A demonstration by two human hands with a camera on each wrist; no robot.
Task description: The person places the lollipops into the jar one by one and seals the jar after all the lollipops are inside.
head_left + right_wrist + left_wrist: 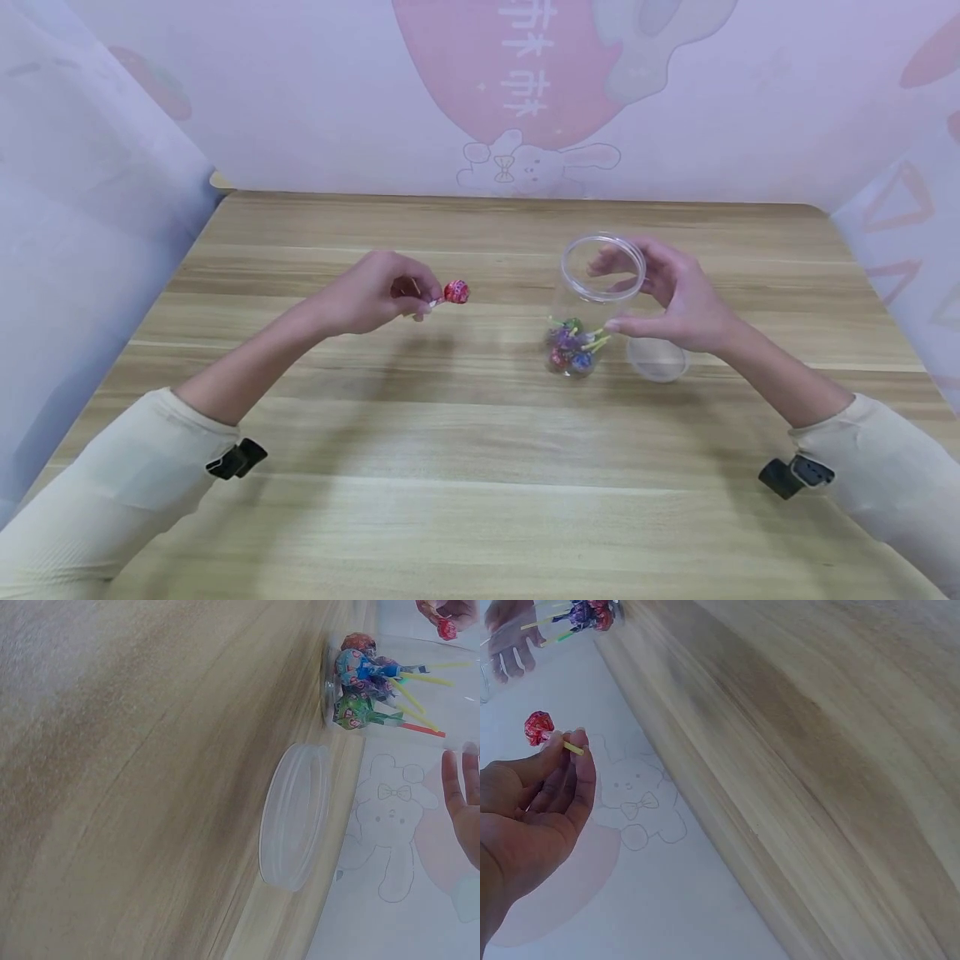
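A clear plastic jar [592, 304] stands open on the wooden table [450, 467], with several wrapped lollipops [572, 346] at its bottom, also seen in the right wrist view [364, 694]. My right hand [671, 292] curls round the jar's upper part. My left hand [375, 292] is raised above the table, left of the jar, and pinches the stick of a red lollipop [455, 292] between thumb and fingers; the left wrist view shows the same red lollipop [538, 727] at my fingertips [574, 742].
The jar's clear lid [657, 358] lies flat on the table just right of the jar, under my right hand; the lid [294, 817] shows in the right wrist view. Pale printed walls [300, 100] close in the table at back and sides.
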